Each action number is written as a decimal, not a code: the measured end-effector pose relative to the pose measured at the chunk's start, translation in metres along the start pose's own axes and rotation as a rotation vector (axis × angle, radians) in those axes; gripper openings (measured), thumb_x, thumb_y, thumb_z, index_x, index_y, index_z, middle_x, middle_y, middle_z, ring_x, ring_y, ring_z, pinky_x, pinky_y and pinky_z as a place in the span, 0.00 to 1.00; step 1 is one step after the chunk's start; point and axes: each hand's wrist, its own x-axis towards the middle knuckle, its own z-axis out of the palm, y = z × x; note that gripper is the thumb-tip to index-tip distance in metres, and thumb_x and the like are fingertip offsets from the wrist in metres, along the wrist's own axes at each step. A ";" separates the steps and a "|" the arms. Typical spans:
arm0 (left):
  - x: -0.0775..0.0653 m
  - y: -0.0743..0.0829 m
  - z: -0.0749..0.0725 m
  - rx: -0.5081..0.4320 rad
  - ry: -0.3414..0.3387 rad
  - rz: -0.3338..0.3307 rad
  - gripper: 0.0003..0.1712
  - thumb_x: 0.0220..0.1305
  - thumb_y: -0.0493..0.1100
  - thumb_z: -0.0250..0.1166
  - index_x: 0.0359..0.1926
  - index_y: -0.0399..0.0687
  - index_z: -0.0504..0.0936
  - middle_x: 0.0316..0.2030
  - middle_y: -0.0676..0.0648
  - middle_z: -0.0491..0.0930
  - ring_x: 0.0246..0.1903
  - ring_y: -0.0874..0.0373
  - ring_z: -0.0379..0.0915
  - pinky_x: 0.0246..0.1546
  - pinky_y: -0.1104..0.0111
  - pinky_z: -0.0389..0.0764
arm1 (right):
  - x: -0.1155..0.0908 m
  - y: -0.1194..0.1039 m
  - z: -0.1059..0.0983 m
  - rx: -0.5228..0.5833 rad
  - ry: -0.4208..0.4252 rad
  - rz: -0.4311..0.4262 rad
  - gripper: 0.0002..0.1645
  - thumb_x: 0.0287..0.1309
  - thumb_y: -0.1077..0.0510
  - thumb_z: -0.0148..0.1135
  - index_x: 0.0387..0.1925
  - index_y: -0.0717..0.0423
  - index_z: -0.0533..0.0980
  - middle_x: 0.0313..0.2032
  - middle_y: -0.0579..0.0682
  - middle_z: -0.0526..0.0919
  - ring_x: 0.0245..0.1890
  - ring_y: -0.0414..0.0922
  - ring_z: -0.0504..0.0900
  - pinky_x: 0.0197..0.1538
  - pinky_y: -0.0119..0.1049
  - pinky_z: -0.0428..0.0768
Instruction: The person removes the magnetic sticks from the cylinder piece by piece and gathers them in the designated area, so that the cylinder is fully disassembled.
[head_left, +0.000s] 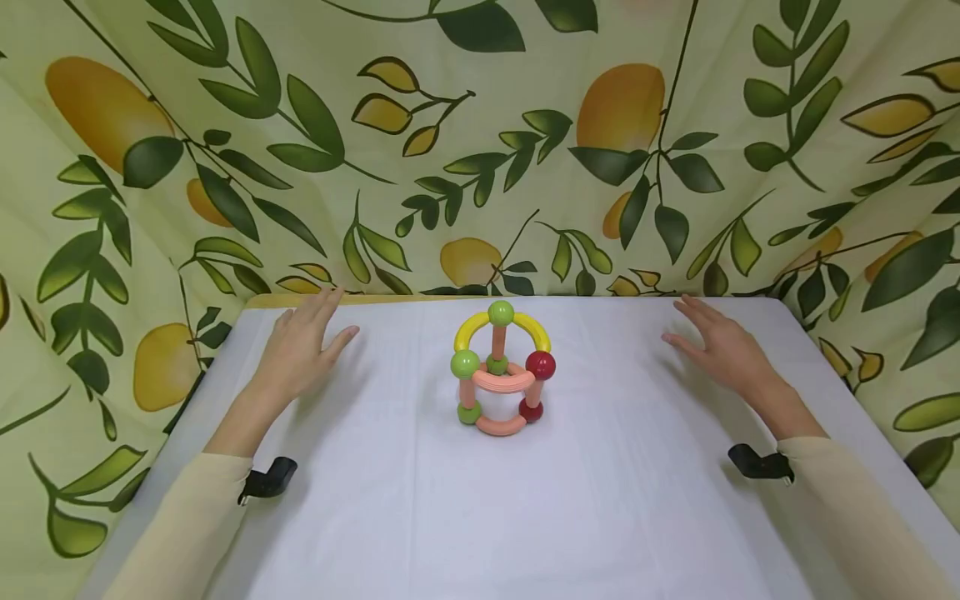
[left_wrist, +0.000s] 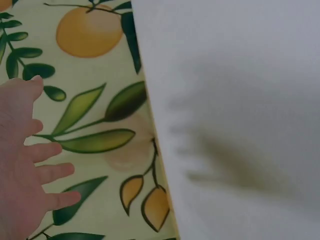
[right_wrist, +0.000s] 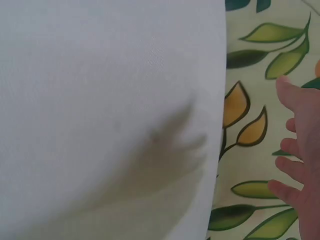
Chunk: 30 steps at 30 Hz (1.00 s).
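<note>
A small frame built of magnetic rods and balls (head_left: 504, 383) stands on the white table, near the middle of the far half in the head view. Green and red balls join curved yellow rods at its top with pink curved and straight rods below. To its left, the left hand (head_left: 302, 342) is held over the table with fingers extended and nothing in its grasp. Over on the right, the right hand (head_left: 723, 348) mirrors it, fingers stretched and holding nothing. Both wrist views show spread fingers, seen in the left hand (left_wrist: 30, 165) and the right hand (right_wrist: 300, 145).
The table (head_left: 600, 500) is covered in white cloth, and its far edge meets a leaf-and-fruit patterned curtain (head_left: 480, 167) that also hangs along both sides. Black wrist mounts (head_left: 270, 479) sit at each sleeve's cuff. Hand shadows fall on the cloth.
</note>
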 end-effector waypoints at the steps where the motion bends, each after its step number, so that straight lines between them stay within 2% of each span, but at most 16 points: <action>1: -0.001 0.003 -0.001 -0.005 0.026 0.017 0.39 0.73 0.55 0.54 0.76 0.42 0.54 0.71 0.30 0.57 0.69 0.31 0.51 0.65 0.36 0.52 | -0.001 -0.003 0.000 0.005 0.007 -0.010 0.41 0.68 0.43 0.57 0.69 0.68 0.62 0.69 0.70 0.60 0.63 0.73 0.63 0.57 0.69 0.66; 6: -0.004 0.019 -0.005 -0.053 0.131 0.090 0.35 0.71 0.49 0.59 0.72 0.37 0.62 0.67 0.32 0.65 0.64 0.33 0.63 0.60 0.39 0.64 | -0.005 -0.020 -0.002 0.017 0.068 -0.066 0.35 0.65 0.53 0.63 0.67 0.66 0.65 0.66 0.69 0.65 0.62 0.69 0.67 0.55 0.65 0.70; 10: -0.009 0.031 -0.008 -0.095 0.177 0.104 0.33 0.70 0.46 0.61 0.71 0.38 0.64 0.65 0.34 0.68 0.62 0.34 0.66 0.58 0.39 0.67 | -0.008 -0.034 -0.003 0.028 0.131 -0.135 0.33 0.60 0.60 0.67 0.65 0.65 0.68 0.64 0.67 0.70 0.60 0.66 0.71 0.53 0.62 0.74; 15: -0.015 0.043 -0.010 -0.087 0.232 0.165 0.33 0.67 0.41 0.64 0.70 0.38 0.66 0.63 0.34 0.72 0.60 0.35 0.69 0.55 0.40 0.71 | -0.013 -0.053 -0.003 0.033 0.151 -0.181 0.33 0.57 0.62 0.68 0.63 0.65 0.70 0.63 0.66 0.71 0.58 0.65 0.73 0.51 0.60 0.77; 21: -0.019 0.052 -0.008 -0.086 0.248 0.192 0.34 0.66 0.40 0.65 0.70 0.40 0.66 0.62 0.34 0.73 0.59 0.36 0.71 0.54 0.42 0.73 | -0.022 -0.073 -0.002 0.033 0.153 -0.220 0.32 0.57 0.62 0.69 0.63 0.66 0.71 0.63 0.64 0.72 0.57 0.65 0.75 0.47 0.58 0.79; 30: -0.029 0.069 -0.004 -0.156 0.236 0.193 0.34 0.66 0.40 0.65 0.71 0.41 0.66 0.64 0.37 0.71 0.61 0.39 0.70 0.56 0.46 0.74 | -0.031 -0.092 0.003 0.080 0.157 -0.255 0.32 0.57 0.62 0.69 0.62 0.64 0.72 0.63 0.62 0.73 0.59 0.62 0.75 0.52 0.56 0.78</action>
